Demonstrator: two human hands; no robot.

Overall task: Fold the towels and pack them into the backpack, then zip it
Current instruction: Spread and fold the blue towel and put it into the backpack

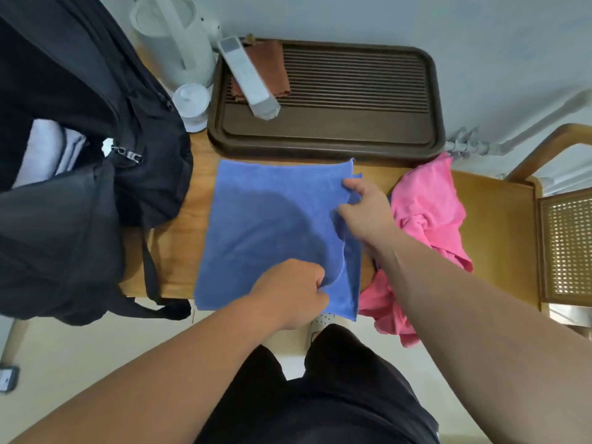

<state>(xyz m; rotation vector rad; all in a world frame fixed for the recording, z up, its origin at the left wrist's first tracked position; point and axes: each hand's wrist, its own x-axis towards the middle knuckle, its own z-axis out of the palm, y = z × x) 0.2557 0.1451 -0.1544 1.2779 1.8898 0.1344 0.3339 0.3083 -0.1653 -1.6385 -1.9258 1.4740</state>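
- The blue towel (272, 225) lies flat on the wooden table (179, 251) in the middle of the frame, its near edge hanging just over the table's front.
- The left hand (291, 293) is at the towel's lower right part, fingers curled and pinching a raised fold of the top layer.
- The right hand (365, 213) is at the towel's right edge, higher in the frame, with thumb and fingers grasping the top layer there.
- The black backpack (80, 187) fills the left side of the frame, touching the towel's left region. Its main compartment is unzipped, and pale folded cloth (48, 149) shows inside.
- A crumpled pink towel (426, 225) lies just right of the blue one, partly under the right forearm and spilling over the table's front.
- A dark wooden tray (326, 136) sits above the towel in the frame, carrying a brown cloth (272, 65) and a white remote-like object (246, 75).
- A white kettle (173, 36) stands at the upper left, and a cane-backed chair (563, 245) at the right edge.
- The blue towel is doubled: two offset layers show along its right side and upper right corner.
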